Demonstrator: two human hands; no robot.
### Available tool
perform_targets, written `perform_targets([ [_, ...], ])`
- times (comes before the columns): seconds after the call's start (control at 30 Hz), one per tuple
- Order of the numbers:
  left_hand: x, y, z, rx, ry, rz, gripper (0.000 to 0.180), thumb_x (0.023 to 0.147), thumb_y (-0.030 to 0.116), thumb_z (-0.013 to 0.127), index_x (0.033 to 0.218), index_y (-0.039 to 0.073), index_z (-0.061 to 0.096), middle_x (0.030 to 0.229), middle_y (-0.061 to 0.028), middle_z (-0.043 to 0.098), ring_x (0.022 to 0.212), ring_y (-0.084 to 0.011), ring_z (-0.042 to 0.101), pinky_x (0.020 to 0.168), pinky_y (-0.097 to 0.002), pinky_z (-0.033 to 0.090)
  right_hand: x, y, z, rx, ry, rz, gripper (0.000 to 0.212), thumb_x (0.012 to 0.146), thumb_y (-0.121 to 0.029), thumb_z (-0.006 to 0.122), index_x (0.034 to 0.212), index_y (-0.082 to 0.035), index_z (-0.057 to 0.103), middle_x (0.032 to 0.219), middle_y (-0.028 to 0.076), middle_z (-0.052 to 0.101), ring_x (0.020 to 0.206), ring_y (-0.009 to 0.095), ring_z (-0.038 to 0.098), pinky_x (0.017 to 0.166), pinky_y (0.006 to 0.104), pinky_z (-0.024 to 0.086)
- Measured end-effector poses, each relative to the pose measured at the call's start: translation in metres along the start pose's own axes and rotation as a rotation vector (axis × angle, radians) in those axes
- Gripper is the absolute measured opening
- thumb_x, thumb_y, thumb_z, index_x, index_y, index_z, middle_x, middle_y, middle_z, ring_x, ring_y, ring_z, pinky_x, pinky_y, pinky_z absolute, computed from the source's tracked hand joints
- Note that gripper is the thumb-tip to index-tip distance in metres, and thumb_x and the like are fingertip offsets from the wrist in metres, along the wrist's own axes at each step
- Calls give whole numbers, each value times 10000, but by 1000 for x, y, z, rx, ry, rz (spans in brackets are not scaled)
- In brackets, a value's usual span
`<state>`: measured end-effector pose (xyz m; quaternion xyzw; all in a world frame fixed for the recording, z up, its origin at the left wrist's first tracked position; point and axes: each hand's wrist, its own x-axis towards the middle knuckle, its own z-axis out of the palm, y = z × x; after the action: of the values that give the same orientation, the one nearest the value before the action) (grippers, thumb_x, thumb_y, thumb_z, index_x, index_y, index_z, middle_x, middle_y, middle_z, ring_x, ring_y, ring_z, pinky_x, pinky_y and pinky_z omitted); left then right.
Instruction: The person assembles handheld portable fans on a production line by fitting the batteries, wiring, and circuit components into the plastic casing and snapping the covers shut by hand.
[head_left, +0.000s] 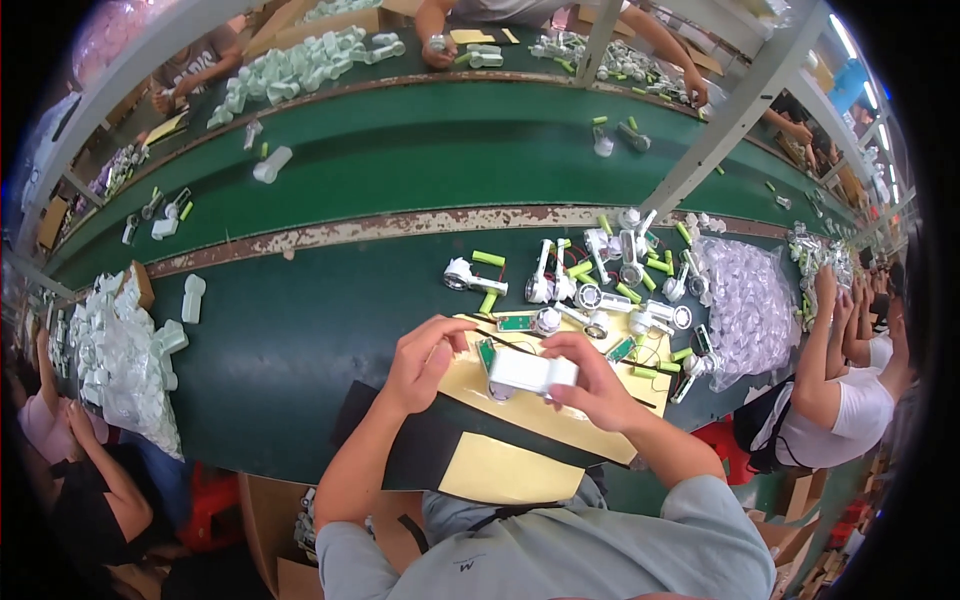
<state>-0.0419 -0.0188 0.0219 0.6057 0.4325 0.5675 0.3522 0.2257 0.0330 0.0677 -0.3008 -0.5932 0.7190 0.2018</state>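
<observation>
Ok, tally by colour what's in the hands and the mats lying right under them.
white housing, gripped in the right hand: 1
yellow sheets: 2
black mat: 1
Total: 4

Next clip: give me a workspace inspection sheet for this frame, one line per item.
Surface: green belt bench, yellow mat at the near edge.
Job's things: white plastic housing held over the mat; small green circuit board beside it.
Clutter: white fan parts and green cylinders ahead; bagged white parts to the right.
Hands: right hand grips the housing; left hand at its left end.
Cables: thin dark wire at the housing.
Surroundings: other workers' arms to the right.
</observation>
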Motion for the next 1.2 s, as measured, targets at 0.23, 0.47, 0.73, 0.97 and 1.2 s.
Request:
perform_targets([
  [0.23,-35,60,-2,684,-236,5,414,810,187,706,1176,29,595,1099,-141,595,1026,-315,579,882,-411,472,-104,30,-10,-1052,652,-753,553,750,-100,671,1276,-2,534,1049,176,533,850,286,554,743,400,472],
  [0.47,-88,39,-5,1069,-627,-92,695,856,501,609,1432,145,453,1530,-155,335,1412,-340,305,1155,-529,208,-104,45,-20,-1211,329,-742,565,757,-119,740,1288,-53,560,984,153,593,776,297,563,661,373,463],
  [0.73,-82,34,-6,1059,-616,-79,741,823,529,647,1397,92,480,1517,-190,348,1408,-372,309,1144,-530,221,-116,75,-28,-1132,207,-558,630,785,-130,731,1367,-111,491,1068,165,610,787,336,601,652,404,489],
  [0.97,-117,22,-15,1059,-524,253,705,739,390,759,1324,73,525,1363,-165,500,1216,-383,471,1050,-521,357,-99,40,-17,-876,344,-682,605,877,-172,662,1429,-75,434,1114,173,561,929,349,586,820,401,492],
  [1.2,-108,38,22,861,-806,255,725,735,404,740,1351,92,518,1400,-181,470,1266,-382,446,1082,-536,330,-108,49,-35,218,547,-162,615,923,-117,582,1475,-89,313,1212,45,443,987,132,529,769,269,492],
])
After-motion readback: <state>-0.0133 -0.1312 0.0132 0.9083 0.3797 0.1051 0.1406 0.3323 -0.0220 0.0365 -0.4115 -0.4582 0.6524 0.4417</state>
